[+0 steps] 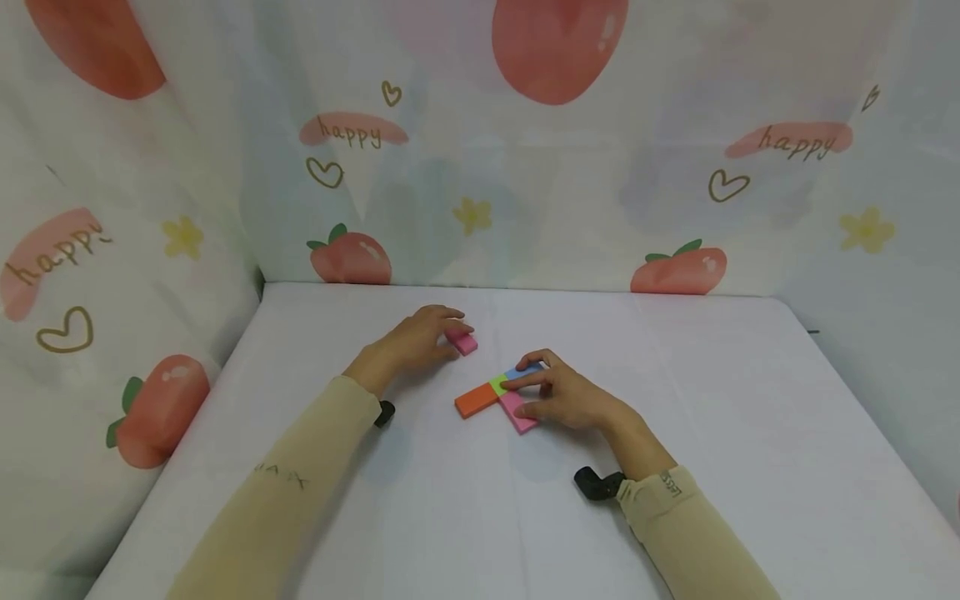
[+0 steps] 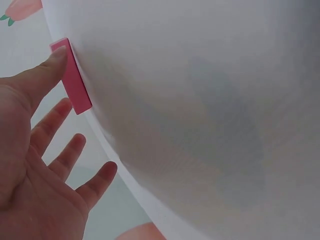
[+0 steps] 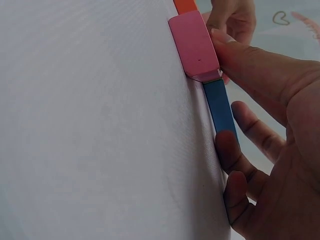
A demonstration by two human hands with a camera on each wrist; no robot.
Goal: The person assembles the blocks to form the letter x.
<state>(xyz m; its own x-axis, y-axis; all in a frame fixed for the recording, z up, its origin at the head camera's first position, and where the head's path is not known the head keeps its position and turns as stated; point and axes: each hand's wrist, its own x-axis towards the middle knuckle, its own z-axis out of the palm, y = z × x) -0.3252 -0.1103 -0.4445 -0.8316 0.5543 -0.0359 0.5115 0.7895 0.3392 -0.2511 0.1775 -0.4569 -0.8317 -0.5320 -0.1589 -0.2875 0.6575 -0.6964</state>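
Observation:
My left hand (image 1: 422,335) pinches a small pink block (image 2: 75,80) at the far middle of the white table, thumb on its side and the other fingers spread. Whether that block touches the table, I cannot tell. Nearer and to the right, an orange block (image 1: 476,401), a green block (image 1: 498,384) and a blue block (image 1: 517,372) lie in a slanting row. A second pink block (image 3: 194,45) branches off by the green one. My right hand (image 1: 566,392) holds this group: its thumb presses the pink block, an index fingertip touches the green, and other fingers reach the blue.
The table (image 1: 420,517) has a white cover. A printed fabric wall (image 1: 540,183) rises along its back edge, and another (image 1: 97,333) along the left. Black wrist gear (image 1: 597,483) shows below the right sleeve cuff, close to the table.

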